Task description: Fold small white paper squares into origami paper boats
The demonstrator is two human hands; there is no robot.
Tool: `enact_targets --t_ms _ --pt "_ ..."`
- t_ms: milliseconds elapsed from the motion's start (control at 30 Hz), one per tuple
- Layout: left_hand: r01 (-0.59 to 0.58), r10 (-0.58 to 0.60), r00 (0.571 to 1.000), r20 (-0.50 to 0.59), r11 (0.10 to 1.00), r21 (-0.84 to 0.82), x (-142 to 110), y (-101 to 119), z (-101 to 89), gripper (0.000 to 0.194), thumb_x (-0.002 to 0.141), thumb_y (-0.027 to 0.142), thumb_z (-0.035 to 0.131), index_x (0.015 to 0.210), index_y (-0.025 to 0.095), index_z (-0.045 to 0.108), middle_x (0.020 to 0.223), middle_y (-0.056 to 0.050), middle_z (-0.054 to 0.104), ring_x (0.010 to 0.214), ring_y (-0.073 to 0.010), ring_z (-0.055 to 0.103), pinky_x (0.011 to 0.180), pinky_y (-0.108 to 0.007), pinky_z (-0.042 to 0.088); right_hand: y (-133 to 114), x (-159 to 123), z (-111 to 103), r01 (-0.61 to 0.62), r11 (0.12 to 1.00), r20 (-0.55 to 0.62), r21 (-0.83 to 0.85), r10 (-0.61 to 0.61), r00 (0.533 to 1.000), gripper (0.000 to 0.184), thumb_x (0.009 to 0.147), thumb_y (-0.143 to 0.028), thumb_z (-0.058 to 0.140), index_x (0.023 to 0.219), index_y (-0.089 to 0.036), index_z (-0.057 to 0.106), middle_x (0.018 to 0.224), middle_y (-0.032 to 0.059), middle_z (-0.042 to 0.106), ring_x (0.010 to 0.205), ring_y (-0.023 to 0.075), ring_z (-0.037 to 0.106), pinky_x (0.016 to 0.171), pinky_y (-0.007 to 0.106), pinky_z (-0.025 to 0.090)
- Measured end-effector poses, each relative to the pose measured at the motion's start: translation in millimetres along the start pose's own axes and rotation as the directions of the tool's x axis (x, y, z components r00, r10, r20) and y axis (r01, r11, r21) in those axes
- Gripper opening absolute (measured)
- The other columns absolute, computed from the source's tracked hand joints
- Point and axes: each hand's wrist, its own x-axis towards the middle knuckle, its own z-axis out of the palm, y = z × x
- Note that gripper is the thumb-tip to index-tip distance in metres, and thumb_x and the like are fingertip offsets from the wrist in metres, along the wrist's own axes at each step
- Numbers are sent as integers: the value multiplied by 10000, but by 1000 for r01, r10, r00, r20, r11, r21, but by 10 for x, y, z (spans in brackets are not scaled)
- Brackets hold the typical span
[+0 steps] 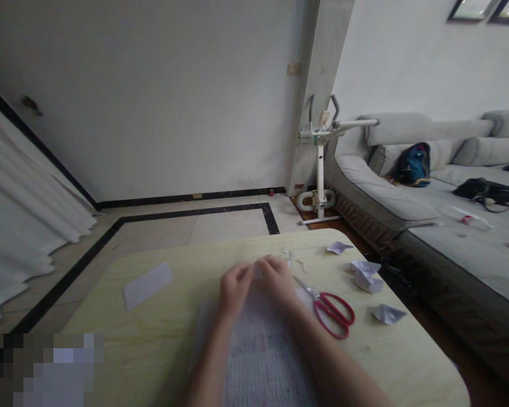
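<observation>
My left hand (234,287) and my right hand (276,278) meet near the far middle of the table. Their fingers are pinched together on a small piece of white paper (258,272), mostly hidden by the fingers. Under my forearms lies a lined sheet with writing (265,353). Just right of my right hand rest scissors (333,314) with red handles, blades pointing toward the hand. Thin paper scraps (289,258) are scattered beyond it.
Folded paper shapes (367,276) sit along the right side of the pale wooden table (173,345). A white paper rectangle (147,285) lies at the left. Beyond the table stand a white exercise machine (320,169) and a grey sofa (470,249) holding a blue backpack (414,164).
</observation>
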Motion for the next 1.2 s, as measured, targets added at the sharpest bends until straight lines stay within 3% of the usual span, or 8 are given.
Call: enact_targets --t_ms 267,533,700,1033,1133,1200 --pt "-92 89 995 48 994 66 -33 9 17 288 825 372 488 702 150 625 639 -8 595 646 -153 555 574 -215 409 -2 -9 -7 8 1000 3 8 -8 1000 199 722 -246 505 554 -153 558 543 -21 494 557 118 442 517 218 344" --pt "-83 81 996 32 995 63 -28 1 10 286 843 370 464 675 160 560 612 17 515 630 -135 494 571 -207 366 99 9 29 43 999 -15 -15 -43 999 220 775 -315 532 633 -153 578 578 -22 513 581 119 466 546 219 364" --pt "-93 93 996 8 991 95 -39 -2 6 312 841 362 465 597 170 490 555 34 437 569 -118 436 520 -204 312 115 35 3 3 1000 -18 -19 -3 1000 248 776 -352 538 646 -147 590 580 -13 529 569 122 471 530 220 362" --pt "-109 115 993 -26 980 169 -18 -52 7 323 859 377 431 625 173 523 567 17 512 567 -126 491 537 -206 352 42 -1 31 71 982 -4 -177 -73 997 308 784 -337 512 547 -146 564 514 -13 512 526 113 440 486 223 308" --pt "-80 89 995 -53 986 147 -15 -72 23 319 853 389 440 647 174 553 577 6 561 568 -132 528 546 -208 377 31 62 -22 79 987 -24 -141 -83 996 257 757 -354 554 624 -146 625 593 13 591 581 137 511 524 232 365" --pt "-41 49 994 -95 995 87 -11 -81 26 314 849 392 442 652 177 558 547 13 565 530 -128 531 524 -205 382 -21 124 -91 89 990 -120 -114 -102 988 240 733 -385 594 742 -153 658 699 35 641 653 160 556 578 251 411"
